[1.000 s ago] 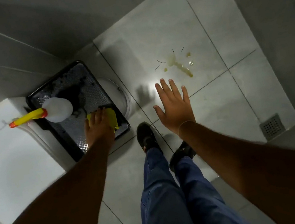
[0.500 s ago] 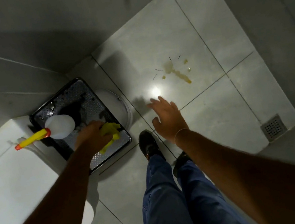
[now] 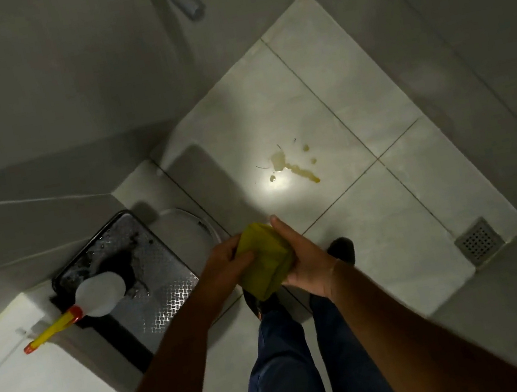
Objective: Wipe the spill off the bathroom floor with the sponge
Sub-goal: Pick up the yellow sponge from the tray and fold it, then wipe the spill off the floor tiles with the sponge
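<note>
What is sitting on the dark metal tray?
A white spray bottle with a yellow nozzle lies on the dark metal tray, beside a dark wet patch. Whatever is under the bottle is hidden.

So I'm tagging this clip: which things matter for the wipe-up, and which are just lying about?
For the job: sponge, held by left hand and right hand; spill.
Lying about: spray bottle, black tray, floor drain.

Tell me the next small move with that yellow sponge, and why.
Probably bend down and carry the sponge forward to the spill. Both the left hand and right hand grip it well above the floor tiles, and the yellowish puddle lies unwiped ahead of the shoes.
</note>
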`<state>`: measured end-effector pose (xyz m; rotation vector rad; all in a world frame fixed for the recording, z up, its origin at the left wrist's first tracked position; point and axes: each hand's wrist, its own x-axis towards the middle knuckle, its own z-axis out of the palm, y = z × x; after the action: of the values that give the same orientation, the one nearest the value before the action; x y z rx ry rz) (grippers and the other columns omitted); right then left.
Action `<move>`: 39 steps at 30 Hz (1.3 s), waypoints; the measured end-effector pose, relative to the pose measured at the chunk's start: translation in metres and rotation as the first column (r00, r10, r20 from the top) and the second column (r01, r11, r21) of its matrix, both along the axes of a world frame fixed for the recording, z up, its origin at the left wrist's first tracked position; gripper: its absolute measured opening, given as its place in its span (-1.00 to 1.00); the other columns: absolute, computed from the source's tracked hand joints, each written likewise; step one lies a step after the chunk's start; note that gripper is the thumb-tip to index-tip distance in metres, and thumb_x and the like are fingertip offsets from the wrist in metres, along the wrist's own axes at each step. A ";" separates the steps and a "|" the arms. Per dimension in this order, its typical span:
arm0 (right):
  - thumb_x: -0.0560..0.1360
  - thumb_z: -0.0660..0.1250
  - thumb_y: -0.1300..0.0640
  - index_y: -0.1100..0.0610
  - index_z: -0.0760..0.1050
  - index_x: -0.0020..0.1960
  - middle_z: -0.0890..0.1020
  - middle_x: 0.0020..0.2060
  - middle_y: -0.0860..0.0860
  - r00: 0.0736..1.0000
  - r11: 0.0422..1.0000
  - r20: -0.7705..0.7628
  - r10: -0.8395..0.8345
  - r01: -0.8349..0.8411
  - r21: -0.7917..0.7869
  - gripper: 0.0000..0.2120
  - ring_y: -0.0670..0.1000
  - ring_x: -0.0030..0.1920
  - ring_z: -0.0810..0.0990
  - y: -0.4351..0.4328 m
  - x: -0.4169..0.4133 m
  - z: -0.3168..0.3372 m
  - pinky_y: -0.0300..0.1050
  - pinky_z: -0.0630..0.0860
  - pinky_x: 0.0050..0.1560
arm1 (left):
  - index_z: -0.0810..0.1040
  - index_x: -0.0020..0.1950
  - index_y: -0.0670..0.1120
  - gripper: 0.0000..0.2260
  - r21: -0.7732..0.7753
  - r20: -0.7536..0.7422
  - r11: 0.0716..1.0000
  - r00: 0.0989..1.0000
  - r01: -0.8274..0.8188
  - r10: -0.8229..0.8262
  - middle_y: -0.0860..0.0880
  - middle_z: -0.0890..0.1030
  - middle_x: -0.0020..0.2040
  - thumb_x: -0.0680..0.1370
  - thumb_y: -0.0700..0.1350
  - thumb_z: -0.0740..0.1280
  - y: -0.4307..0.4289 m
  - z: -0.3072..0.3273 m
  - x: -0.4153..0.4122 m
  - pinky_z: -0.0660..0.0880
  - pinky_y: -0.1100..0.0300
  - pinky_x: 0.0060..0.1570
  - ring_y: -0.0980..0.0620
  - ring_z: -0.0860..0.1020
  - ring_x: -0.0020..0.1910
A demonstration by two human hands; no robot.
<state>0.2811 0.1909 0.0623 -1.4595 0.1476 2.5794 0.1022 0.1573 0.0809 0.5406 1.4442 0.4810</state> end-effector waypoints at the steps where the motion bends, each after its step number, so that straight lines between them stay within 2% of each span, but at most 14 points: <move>1: 0.53 0.40 -0.25 0.11 0.58 0.38 0.67 0.28 0.20 0.999 0.999 0.026 -0.037 0.037 0.009 -0.43 0.23 0.33 0.62 0.008 0.010 -0.001 0.32 0.45 0.43 | 0.63 0.16 0.16 -0.73 0.019 -0.029 1.000 0.999 0.020 -0.020 0.06 0.74 0.05 0.48 -0.03 0.37 0.009 -0.004 0.013 0.63 0.20 -0.05 0.05 0.71 0.04; 6: 0.61 0.39 0.04 0.15 0.51 0.42 0.62 0.34 0.23 0.992 0.994 0.109 -0.058 0.047 0.101 -0.58 0.26 0.39 0.56 0.041 0.062 -0.003 0.28 0.48 0.42 | 0.56 0.36 0.09 -0.59 0.103 -0.079 0.995 0.997 -0.013 0.021 0.04 0.67 0.18 0.53 -0.18 0.40 0.042 -0.025 0.069 0.66 0.16 -0.02 0.05 0.68 0.11; 8: 0.61 0.40 0.15 0.18 0.50 0.44 0.62 0.34 0.22 0.993 0.993 0.113 -0.045 0.032 0.116 -0.59 0.23 0.37 0.58 0.053 0.078 -0.003 0.19 0.57 0.34 | 0.57 0.31 0.25 -0.59 0.107 -0.076 0.994 0.997 -0.024 0.033 0.13 0.68 0.15 0.54 -0.14 0.41 0.052 -0.027 0.087 0.67 0.14 -0.02 0.11 0.68 0.09; 10: 0.58 0.43 0.23 0.21 0.51 0.42 0.64 0.31 0.22 0.989 0.988 0.148 -0.031 0.008 0.153 -0.58 0.22 0.34 0.61 0.062 0.090 -0.008 0.14 0.61 0.30 | 0.56 0.21 0.42 -0.61 0.132 -0.074 0.991 0.997 -0.026 0.037 0.26 0.69 0.09 0.55 -0.08 0.41 0.061 -0.032 0.103 0.62 0.30 -0.08 0.22 0.67 0.07; 13: 0.56 0.44 0.27 0.29 0.51 0.38 0.64 0.28 0.28 0.948 0.982 0.309 -0.071 0.013 0.188 -0.60 0.27 0.30 0.63 0.069 0.105 -0.031 0.25 0.54 0.38 | 0.52 0.32 0.33 -0.66 0.134 -0.225 0.991 0.973 -0.012 0.042 0.18 0.59 0.20 0.59 0.01 0.35 0.070 -0.055 0.122 0.54 0.32 0.03 0.15 0.59 0.20; 17: 0.55 0.45 0.22 0.14 0.63 0.13 0.69 0.17 0.27 0.790 0.958 0.600 -0.130 -0.057 0.282 -0.84 0.31 0.19 0.67 0.070 0.126 -0.081 0.23 0.60 0.30 | 0.27 0.58 0.18 -0.49 0.053 -0.483 0.997 0.876 0.051 -0.019 0.03 0.41 0.49 0.62 0.15 0.23 0.063 -0.104 0.126 0.31 0.13 0.39 0.09 0.38 0.41; 20: 0.57 0.42 0.22 0.18 0.63 0.26 0.70 0.06 0.13 0.652 0.919 0.737 -0.178 -0.158 0.361 -0.74 0.23 0.16 0.69 0.069 0.140 -0.134 0.01 0.64 0.16 | 0.01 0.66 0.11 -0.37 -0.047 -0.635 0.966 0.739 0.253 -0.225 0.00 0.16 0.65 0.63 0.23 0.11 0.057 -0.154 0.110 0.10 -0.01 0.54 -0.05 0.15 0.60; 23: 0.57 0.40 0.22 0.21 0.64 0.22 0.71 0.01 0.19 0.521 0.862 0.841 -0.145 -0.351 0.365 -0.76 0.27 0.11 0.69 0.072 0.147 -0.192 0.12 0.64 0.18 | -0.10 0.67 0.02 -0.32 -0.132 -0.724 0.920 0.598 0.368 -0.343 -0.02 0.01 0.68 0.63 0.25 0.02 0.052 -0.209 0.086 -0.03 -0.11 0.60 -0.07 -0.01 0.65; 26: 0.57 0.36 0.12 0.15 0.65 0.11 0.68 -0.10 0.14 0.409 0.776 0.910 -0.067 -0.552 0.305 -0.82 0.24 0.01 0.69 0.086 0.147 -0.246 -0.02 0.60 0.03 | -0.19 0.66 -0.03 -0.28 -0.218 -0.738 0.864 0.502 0.454 -0.450 -0.06 -0.10 0.69 0.62 0.27 -0.03 0.056 -0.265 0.064 -0.13 -0.12 0.60 -0.08 -0.12 0.66; 30: 0.59 0.28 0.09 0.13 0.62 0.22 0.72 0.06 0.19 0.301 0.724 0.945 -0.125 -0.624 0.295 -0.73 0.24 0.08 0.68 0.115 0.143 -0.301 0.00 0.64 0.14 | -0.23 0.66 -0.01 -0.29 -0.231 -0.745 0.809 0.437 0.540 -0.504 -0.05 -0.16 0.69 0.63 0.26 -0.03 0.072 -0.324 0.038 -0.18 -0.10 0.59 -0.08 -0.18 0.65; 33: 0.60 0.26 0.10 0.06 0.56 0.36 0.70 0.18 0.17 0.225 0.673 0.951 -0.212 -0.672 0.309 -0.65 0.23 0.20 0.66 0.134 0.143 -0.331 -0.03 0.57 0.24 | -0.22 0.66 0.00 -0.29 -0.221 -0.752 0.822 0.444 0.525 -0.487 -0.04 -0.15 0.69 0.62 0.25 -0.02 0.087 -0.354 0.025 -0.17 -0.10 0.59 -0.08 -0.17 0.66; 35: 0.62 0.23 0.16 0.11 0.45 0.48 0.58 0.38 0.19 0.174 0.622 0.960 -0.218 -0.734 0.274 -0.57 0.22 0.39 0.54 0.147 0.147 -0.354 -0.05 0.43 0.42 | -0.21 0.66 0.00 -0.28 -0.225 -0.750 0.820 0.444 0.527 -0.491 -0.05 -0.14 0.69 0.61 0.26 -0.01 0.094 -0.371 0.018 -0.15 -0.11 0.59 -0.09 -0.16 0.66; 37: 0.64 0.19 0.22 0.18 0.27 0.60 0.32 0.59 0.19 0.137 0.578 0.983 -0.125 -0.795 0.185 -0.48 0.19 0.60 0.27 0.157 0.149 -0.377 -0.05 0.18 0.61 | -0.21 0.66 0.01 -0.27 -0.236 -0.745 0.788 0.415 0.568 -0.522 -0.05 -0.14 0.69 0.59 0.28 -0.02 0.097 -0.383 0.012 -0.14 -0.12 0.59 -0.10 -0.15 0.66; 39: 0.66 0.17 0.21 0.22 0.17 0.62 0.20 0.62 0.21 0.111 0.500 0.994 0.008 -0.861 0.092 -0.45 0.22 0.63 0.15 0.159 0.147 -0.395 -0.01 0.08 0.64 | -0.21 0.65 0.03 -0.25 -0.248 -0.740 0.752 0.381 0.610 -0.554 -0.04 -0.14 0.69 0.56 0.31 -0.05 0.096 -0.392 0.006 -0.14 -0.11 0.58 -0.10 -0.14 0.66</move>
<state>0.4279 0.3495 -0.3323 -2.5536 -1.6074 1.0381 0.1081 0.2528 -0.3107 1.3978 1.9140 -0.3780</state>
